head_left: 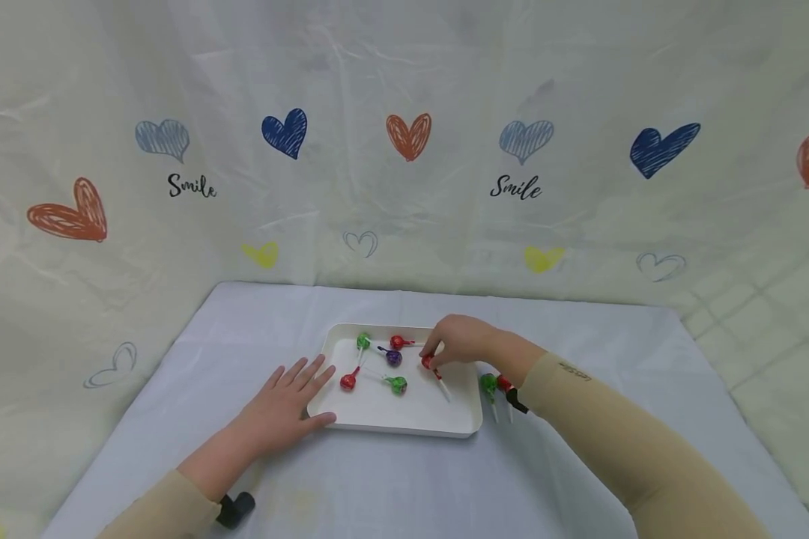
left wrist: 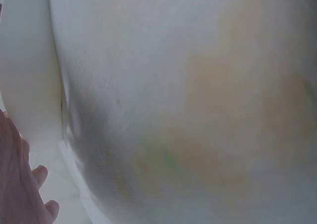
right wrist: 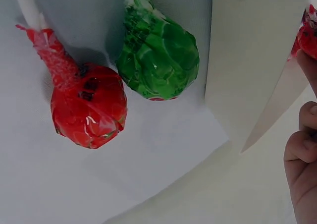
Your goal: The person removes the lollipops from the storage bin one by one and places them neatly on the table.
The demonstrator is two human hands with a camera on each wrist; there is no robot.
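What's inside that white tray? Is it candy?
The white tray has two red lollipops, two green lollipops and a purple lollipop in it. The right hand pinches another red lollipop there. What lies under that hand is hidden.

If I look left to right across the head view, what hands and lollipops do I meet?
Left hand → lower red lollipop → purple lollipop → held red lollipop → green lollipop outside the tray → outside red lollipop. Others overlap.
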